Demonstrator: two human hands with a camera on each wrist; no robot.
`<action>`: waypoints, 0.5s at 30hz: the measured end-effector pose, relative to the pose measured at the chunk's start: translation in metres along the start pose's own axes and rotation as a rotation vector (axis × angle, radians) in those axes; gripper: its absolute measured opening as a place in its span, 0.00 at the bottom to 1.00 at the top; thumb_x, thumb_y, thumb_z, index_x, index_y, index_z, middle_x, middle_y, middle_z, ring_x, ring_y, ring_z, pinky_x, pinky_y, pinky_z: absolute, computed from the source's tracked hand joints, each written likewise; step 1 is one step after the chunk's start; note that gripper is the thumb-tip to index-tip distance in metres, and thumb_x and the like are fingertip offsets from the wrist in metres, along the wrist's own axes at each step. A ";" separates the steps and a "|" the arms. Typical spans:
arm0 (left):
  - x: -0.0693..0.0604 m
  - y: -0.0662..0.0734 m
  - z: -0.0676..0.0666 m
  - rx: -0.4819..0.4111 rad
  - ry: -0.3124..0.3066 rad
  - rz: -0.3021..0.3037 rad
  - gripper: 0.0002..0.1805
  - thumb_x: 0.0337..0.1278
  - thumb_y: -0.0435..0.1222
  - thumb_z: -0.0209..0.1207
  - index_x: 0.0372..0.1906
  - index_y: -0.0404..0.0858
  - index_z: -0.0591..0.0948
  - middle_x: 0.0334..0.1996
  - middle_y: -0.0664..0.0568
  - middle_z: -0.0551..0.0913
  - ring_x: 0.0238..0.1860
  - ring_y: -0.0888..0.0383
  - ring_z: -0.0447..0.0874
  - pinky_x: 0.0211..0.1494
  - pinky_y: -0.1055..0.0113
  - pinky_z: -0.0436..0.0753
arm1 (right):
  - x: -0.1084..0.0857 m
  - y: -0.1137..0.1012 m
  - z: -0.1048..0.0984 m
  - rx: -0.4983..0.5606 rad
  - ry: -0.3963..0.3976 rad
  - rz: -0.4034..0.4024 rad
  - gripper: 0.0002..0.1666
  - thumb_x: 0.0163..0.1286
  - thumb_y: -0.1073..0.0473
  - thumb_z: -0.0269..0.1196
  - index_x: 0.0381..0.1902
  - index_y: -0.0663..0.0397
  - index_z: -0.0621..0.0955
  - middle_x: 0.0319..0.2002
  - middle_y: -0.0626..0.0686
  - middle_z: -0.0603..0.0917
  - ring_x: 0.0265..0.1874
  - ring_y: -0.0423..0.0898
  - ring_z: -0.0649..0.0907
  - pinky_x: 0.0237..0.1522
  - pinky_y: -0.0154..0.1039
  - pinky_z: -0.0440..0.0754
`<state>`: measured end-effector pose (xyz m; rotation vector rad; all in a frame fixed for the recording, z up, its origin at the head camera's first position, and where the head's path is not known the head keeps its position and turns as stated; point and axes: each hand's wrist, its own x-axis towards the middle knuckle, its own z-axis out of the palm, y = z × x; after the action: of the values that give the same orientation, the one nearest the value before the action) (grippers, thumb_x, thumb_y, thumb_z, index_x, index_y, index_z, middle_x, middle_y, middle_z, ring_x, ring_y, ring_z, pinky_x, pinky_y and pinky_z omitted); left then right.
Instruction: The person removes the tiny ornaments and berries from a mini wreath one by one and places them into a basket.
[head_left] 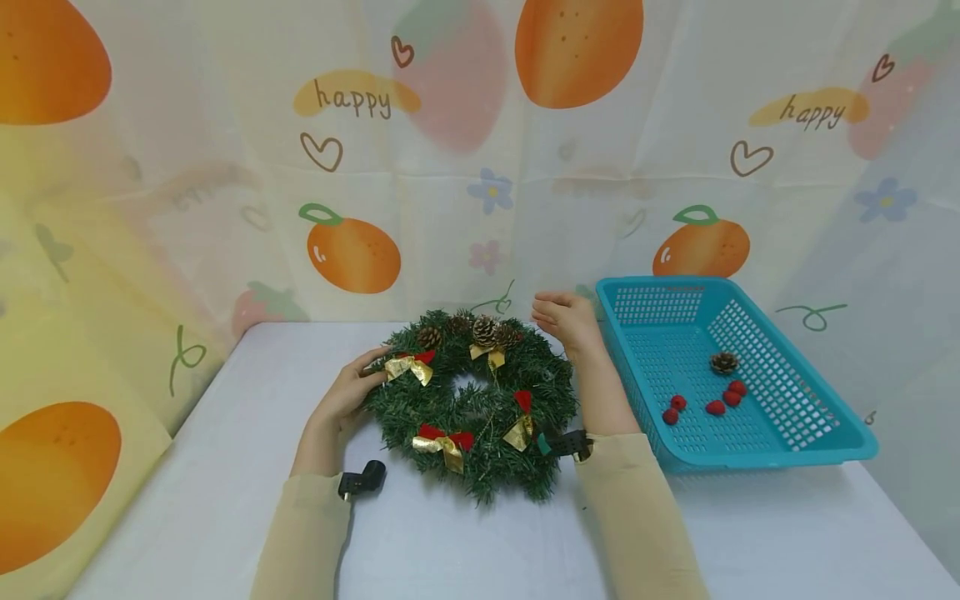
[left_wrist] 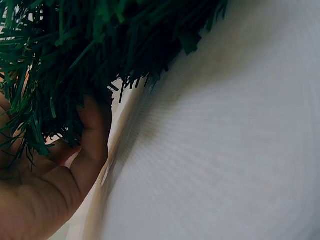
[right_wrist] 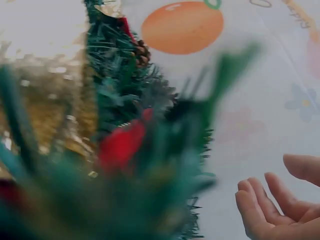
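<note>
A green wreath (head_left: 397,408) with gold-and-red bows and pine cones (head_left: 484,332) lies on the white table. At its left rim my left hand (head_left: 347,392) grips it; the left wrist view shows fingers (left_wrist: 95,130) curled under the green needles, their tips hidden. Beyond the wreath's upper right edge is my right hand (head_left: 567,321), holding nothing visible. Its fingers are loosely bent in the right wrist view, apart from the wreath. Blurred needles and a gold bow (right_wrist: 45,100) fill the left of that view.
A blue plastic basket (head_left: 750,457) stands to the right of my right forearm. Inside lie a pine cone (head_left: 723,362) and several red berries (head_left: 716,407). A patterned curtain (head_left: 450,250) hangs behind the table (head_left: 225,467). Each wrist wears a black camera strap.
</note>
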<state>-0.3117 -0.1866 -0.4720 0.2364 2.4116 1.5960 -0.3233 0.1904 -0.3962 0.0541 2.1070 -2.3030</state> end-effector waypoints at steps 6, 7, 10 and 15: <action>0.000 0.000 0.000 -0.001 0.001 -0.005 0.32 0.70 0.36 0.50 0.77 0.45 0.60 0.80 0.38 0.49 0.76 0.30 0.54 0.74 0.35 0.61 | -0.016 -0.014 0.022 -0.085 0.030 0.104 0.28 0.72 0.62 0.60 0.68 0.62 0.71 0.70 0.62 0.71 0.69 0.57 0.73 0.70 0.42 0.74; 0.000 0.000 0.000 0.000 0.002 -0.002 0.32 0.70 0.36 0.50 0.77 0.45 0.60 0.80 0.38 0.49 0.76 0.30 0.54 0.74 0.35 0.62 | -0.015 -0.012 0.024 -0.101 0.044 0.114 0.28 0.72 0.64 0.59 0.69 0.62 0.71 0.71 0.63 0.69 0.70 0.57 0.71 0.71 0.44 0.71; 0.000 0.000 0.000 0.001 0.000 0.002 0.32 0.70 0.36 0.50 0.77 0.46 0.60 0.79 0.38 0.50 0.75 0.30 0.56 0.73 0.36 0.64 | -0.001 0.009 0.018 -0.115 0.021 0.079 0.29 0.69 0.60 0.64 0.67 0.57 0.74 0.68 0.60 0.73 0.68 0.55 0.74 0.70 0.44 0.73; -0.001 0.001 0.001 -0.024 0.004 -0.018 0.32 0.70 0.36 0.50 0.77 0.46 0.60 0.80 0.38 0.48 0.75 0.31 0.58 0.73 0.36 0.63 | 0.036 0.056 0.007 -0.186 -0.002 0.034 0.30 0.62 0.55 0.70 0.63 0.48 0.77 0.63 0.54 0.78 0.63 0.50 0.77 0.67 0.43 0.74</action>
<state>-0.3109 -0.1856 -0.4713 0.2067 2.3891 1.6186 -0.3574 0.1792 -0.4526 0.0839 2.2888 -2.0773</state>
